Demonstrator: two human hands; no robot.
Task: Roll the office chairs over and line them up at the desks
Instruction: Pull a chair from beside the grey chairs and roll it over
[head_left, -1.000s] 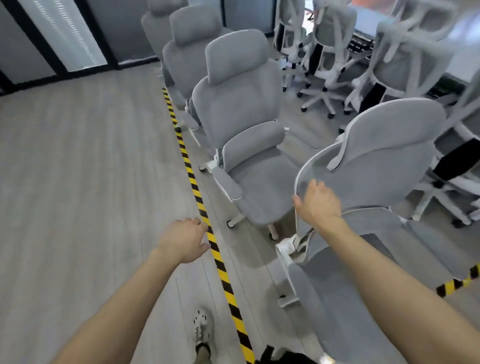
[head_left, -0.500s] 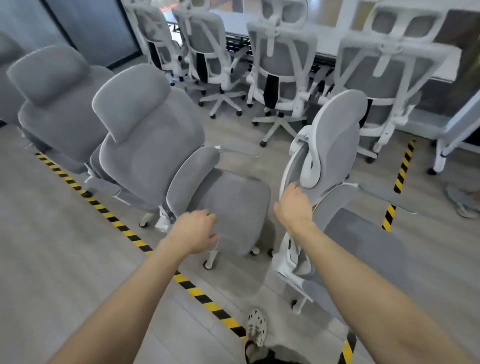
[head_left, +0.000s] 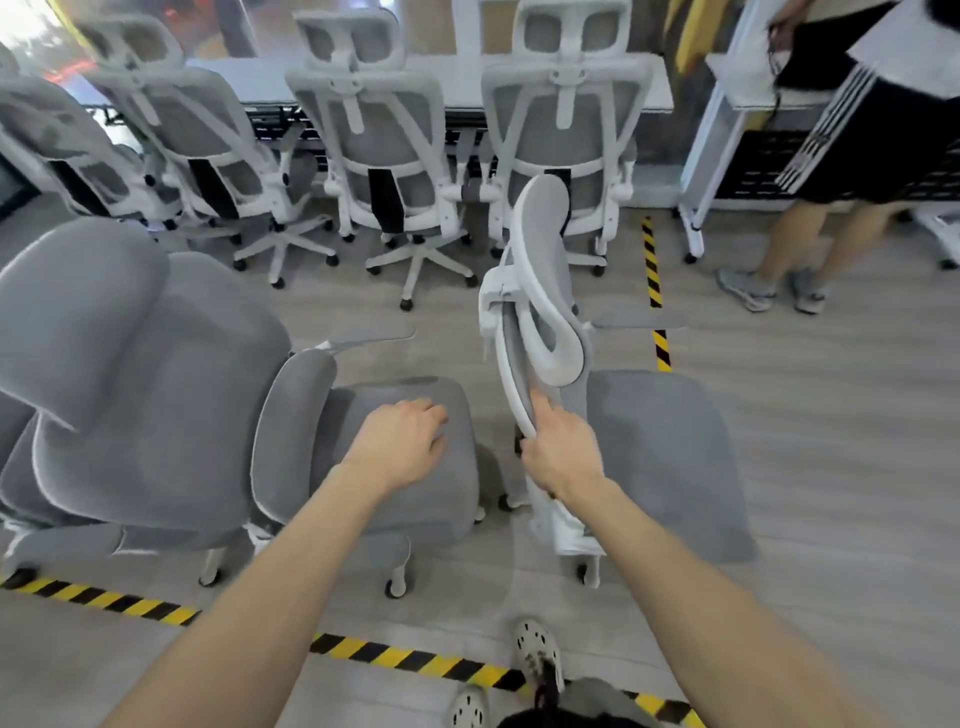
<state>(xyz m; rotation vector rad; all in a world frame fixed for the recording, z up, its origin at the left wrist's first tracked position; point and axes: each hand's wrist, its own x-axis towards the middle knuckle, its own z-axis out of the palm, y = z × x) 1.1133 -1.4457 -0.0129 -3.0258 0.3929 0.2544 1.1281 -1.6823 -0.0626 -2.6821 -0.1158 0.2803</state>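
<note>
Right hand grips curved white plastic backrest rim of grey fabric chair. Left hand loosely curled, empty, over neighbouring padded seat; contact unclear.

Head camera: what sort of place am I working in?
Probably an office being fitted out: mesh chairs lined up at a long white desk, loose grey chairs nearby, and yellow-black floor tape.

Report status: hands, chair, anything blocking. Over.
Right hand grips side-on chair's backrest frame. Left hand rests on padded chair's seat. Parked chairs line desk ahead; bystander ahead right.
</note>
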